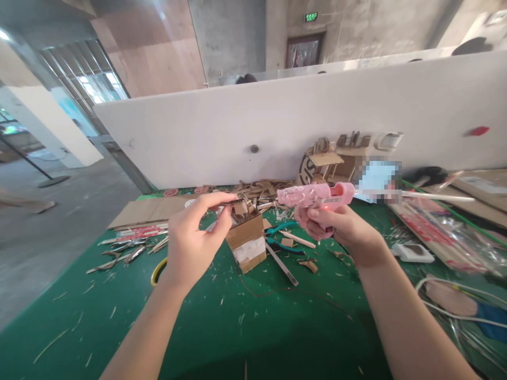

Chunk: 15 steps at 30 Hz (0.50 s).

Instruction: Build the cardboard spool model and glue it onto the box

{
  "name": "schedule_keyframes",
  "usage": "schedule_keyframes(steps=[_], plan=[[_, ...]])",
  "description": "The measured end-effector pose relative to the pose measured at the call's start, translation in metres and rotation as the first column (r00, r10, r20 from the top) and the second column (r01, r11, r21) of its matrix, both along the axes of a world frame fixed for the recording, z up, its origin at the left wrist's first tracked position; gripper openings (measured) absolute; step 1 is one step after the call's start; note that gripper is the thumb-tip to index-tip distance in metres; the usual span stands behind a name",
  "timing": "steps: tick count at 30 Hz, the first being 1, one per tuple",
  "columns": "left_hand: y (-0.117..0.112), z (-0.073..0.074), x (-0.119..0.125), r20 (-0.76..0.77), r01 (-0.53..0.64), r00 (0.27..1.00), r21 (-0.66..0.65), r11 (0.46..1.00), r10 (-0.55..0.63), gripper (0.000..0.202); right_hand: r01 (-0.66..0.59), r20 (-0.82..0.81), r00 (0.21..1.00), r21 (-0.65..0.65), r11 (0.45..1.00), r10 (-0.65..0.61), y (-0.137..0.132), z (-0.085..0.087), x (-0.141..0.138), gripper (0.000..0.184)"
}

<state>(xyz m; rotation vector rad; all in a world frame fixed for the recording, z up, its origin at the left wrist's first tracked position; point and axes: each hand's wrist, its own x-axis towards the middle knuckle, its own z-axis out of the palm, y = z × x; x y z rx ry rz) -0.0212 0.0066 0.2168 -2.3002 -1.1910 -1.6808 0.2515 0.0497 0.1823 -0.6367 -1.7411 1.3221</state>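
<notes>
My right hand (328,221) is wrapped round a pink hot glue gun (315,194), whose nozzle points left. A clear glue stick (420,196) sticks out of the gun's back end. My left hand (200,232) is closed in a pinch on a small thin cardboard piece (234,201), seen edge-on and partly hidden by the fingers. Just beyond those fingertips a small cardboard box (247,240) stands on the green table, with a white patch on its front and cardboard bits at its top. Whether the fingers touch the box I cannot tell.
Teal-handled pliers (283,245) and a metal strip (282,264) lie right of the box. Cardboard scraps (261,187) pile against the white partition (198,137). A yellow tape roll (158,272) is by my left wrist. Cables (443,311) and packaged sticks (431,227) lie right.
</notes>
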Motion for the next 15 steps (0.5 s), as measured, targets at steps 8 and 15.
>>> schedule_keyframes(steps=[8,15], plan=[[-0.0048,0.0027,0.0007,0.061,0.038,0.997,-0.025,0.999,-0.037,0.037,0.004,-0.014,1.000,0.005,1.000,-0.004,-0.0057,0.0058,-0.0055,0.032],[-0.0072,0.0020,0.0003,0.057,0.051,0.997,-0.057,0.997,-0.047,0.036,-0.033,-0.026,0.999,-0.025,0.999,0.033,-0.0061,0.0065,-0.0090,0.032]])
